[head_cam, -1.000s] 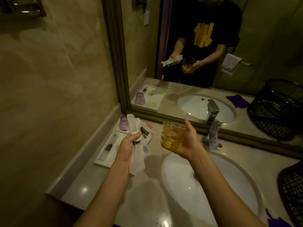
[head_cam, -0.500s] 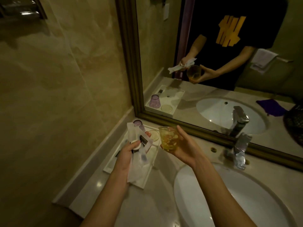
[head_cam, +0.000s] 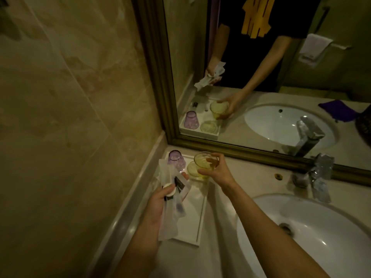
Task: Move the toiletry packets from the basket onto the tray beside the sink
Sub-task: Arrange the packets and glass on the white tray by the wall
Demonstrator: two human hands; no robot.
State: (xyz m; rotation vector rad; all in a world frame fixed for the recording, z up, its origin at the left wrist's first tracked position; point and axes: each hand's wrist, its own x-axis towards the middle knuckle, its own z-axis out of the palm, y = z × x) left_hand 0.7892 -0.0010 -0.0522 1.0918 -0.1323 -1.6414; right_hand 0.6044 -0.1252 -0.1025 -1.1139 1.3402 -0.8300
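My left hand (head_cam: pixel 158 205) grips a bundle of white toiletry packets (head_cam: pixel 170 197), some with dark labels, held over the left part of the white tray (head_cam: pixel 197 215) beside the sink (head_cam: pixel 301 233). My right hand (head_cam: pixel 218 173) holds a yellow glass (head_cam: pixel 202 165) by its side, its base over a round yellow coaster (head_cam: pixel 191 169) at the tray's far end. The basket is out of frame on the counter; only a dark edge (head_cam: pixel 363 121) shows in the mirror.
A purple glass (head_cam: pixel 176 160) stands upside down in the tray's far left corner. A chrome tap (head_cam: pixel 319 177) rises behind the basin. The mirror (head_cam: pixel 261 77) stands at the back, the marble wall (head_cam: pixel 70 117) on the left. A purple cloth (head_cam: pixel 337 109) appears in the reflection.
My right hand has carried the yellow glass left and down onto the tray's far end. My left hand has stayed over the tray with the packets. The view has swung left and down.
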